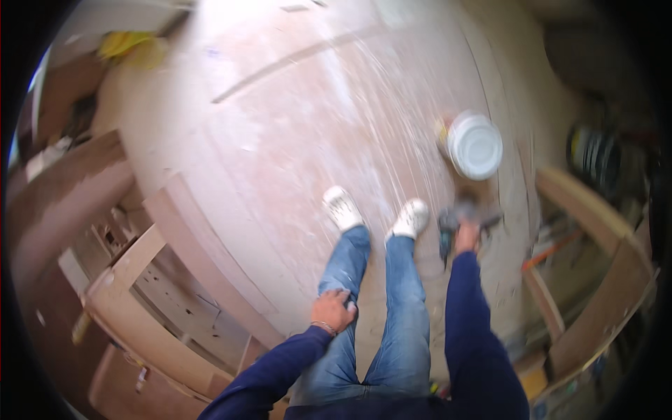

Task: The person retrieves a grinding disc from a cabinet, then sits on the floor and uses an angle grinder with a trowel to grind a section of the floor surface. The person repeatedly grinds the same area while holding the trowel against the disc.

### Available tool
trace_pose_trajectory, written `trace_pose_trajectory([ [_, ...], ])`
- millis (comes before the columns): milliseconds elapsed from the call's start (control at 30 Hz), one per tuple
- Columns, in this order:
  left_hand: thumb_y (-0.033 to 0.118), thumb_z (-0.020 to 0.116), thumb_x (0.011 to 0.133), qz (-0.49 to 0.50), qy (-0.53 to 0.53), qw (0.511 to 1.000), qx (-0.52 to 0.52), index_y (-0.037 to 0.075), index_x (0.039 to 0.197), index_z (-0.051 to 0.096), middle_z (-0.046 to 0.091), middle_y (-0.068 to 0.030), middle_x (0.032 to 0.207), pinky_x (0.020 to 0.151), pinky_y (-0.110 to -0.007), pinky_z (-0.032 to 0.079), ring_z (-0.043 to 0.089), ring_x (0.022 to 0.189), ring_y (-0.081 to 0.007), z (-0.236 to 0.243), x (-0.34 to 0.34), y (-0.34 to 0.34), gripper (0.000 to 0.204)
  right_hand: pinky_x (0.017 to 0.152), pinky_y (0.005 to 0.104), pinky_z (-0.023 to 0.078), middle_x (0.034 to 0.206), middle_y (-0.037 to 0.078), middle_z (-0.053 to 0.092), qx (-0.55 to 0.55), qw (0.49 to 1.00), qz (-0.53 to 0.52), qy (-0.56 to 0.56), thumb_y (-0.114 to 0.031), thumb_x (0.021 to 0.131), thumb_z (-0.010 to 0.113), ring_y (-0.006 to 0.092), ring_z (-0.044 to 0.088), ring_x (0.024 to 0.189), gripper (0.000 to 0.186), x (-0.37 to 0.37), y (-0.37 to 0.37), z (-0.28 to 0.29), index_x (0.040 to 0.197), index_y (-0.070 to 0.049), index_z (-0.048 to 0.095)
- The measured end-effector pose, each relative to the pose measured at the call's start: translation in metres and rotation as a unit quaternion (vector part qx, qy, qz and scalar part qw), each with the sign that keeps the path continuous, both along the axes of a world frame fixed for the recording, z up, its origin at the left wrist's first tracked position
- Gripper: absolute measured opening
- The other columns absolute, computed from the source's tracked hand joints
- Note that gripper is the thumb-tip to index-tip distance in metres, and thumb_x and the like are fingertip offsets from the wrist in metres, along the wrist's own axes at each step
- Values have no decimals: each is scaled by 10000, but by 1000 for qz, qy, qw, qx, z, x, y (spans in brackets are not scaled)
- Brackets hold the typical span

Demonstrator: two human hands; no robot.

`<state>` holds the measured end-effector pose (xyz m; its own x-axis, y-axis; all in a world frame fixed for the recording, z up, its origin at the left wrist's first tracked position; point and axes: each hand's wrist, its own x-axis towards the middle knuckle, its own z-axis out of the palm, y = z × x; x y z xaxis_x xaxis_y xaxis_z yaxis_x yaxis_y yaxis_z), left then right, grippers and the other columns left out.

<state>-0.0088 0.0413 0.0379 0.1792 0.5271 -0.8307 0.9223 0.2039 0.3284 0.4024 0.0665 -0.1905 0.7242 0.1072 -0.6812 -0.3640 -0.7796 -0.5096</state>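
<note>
My left hand (pixel 334 309) rests on the left leg of my blue jeans (pixel 352 262) near the knee. Its fingers lie over the cloth and hold nothing. Low by the floor, to the right of my right shoe (pixel 411 217), my right hand (pixel 467 236) is closed around a dark teal and black power tool (pixel 446 229). A blurred grey round part shows just beyond the hand, and a dark piece sticks out to the right. Blur hides the tool's exact kind. Just past it stands a white lidded bucket (pixel 476 145).
A wooden frame (pixel 133 308) stands at my left beside a long board (pixel 210 259). Another wooden frame (pixel 619 259) is at the right, near an orange-red strip (pixel 549 253). A dark coiled roll (pixel 595 157) lies farther right. Whitish streaks mark the floor (pixel 294 147).
</note>
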Motion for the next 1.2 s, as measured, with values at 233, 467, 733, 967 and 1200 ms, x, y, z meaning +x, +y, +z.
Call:
trace_pose_trajectory([
  [233, 497, 659, 899, 84, -41, 996, -13, 142, 1480, 519, 546, -194, 1467, 1131, -511, 413, 505, 1373, -355, 32, -52, 21, 695, 692, 345, 517, 835, 91, 680, 0, 953, 287, 96, -120, 796, 805, 180, 636, 749, 308, -191, 88, 186, 1011, 51, 669],
  [467, 522, 661, 894, 334, 1, 941, 44, 72, 1489, 501, 547, -234, 1464, 1150, -463, 409, 504, 1369, -403, 81, -187, 127, 764, 651, 322, 513, 854, 86, 704, 93, 814, 574, 13, -186, 790, 832, 167, 630, 706, 375, -229, 276, 330, 1063, 40, 711],
  [733, 445, 621, 869, 527, 81, 842, 89, 9, 1391, 597, 611, -245, 1390, 1108, -415, 457, 582, 1299, -365, 150, -410, 218, 680, 878, 386, 566, 996, 185, 766, -134, 853, 493, -109, -155, 757, 789, 306, 745, 951, 371, -99, 337, 316, 1061, 49, 735],
  [967, 423, 645, 875, 605, 69, 792, 40, -1, 1318, 659, 667, -225, 1322, 1072, -394, 473, 623, 1255, -348, 206, -495, 240, 613, 690, 376, 576, 919, 166, 760, -162, 782, 597, -78, -203, 916, 687, 256, 727, 772, 294, -243, 524, 334, 1080, 40, 709],
  [1200, 386, 642, 904, 734, 16, 676, -65, 94, 1261, 695, 730, -153, 1114, 672, -402, 574, 725, 848, -269, 199, -536, 272, 464, 554, 376, 590, 814, 129, 713, 81, 688, 719, 46, -301, 775, 861, 234, 705, 673, 407, -623, 799, 420, 975, 11, 694],
])
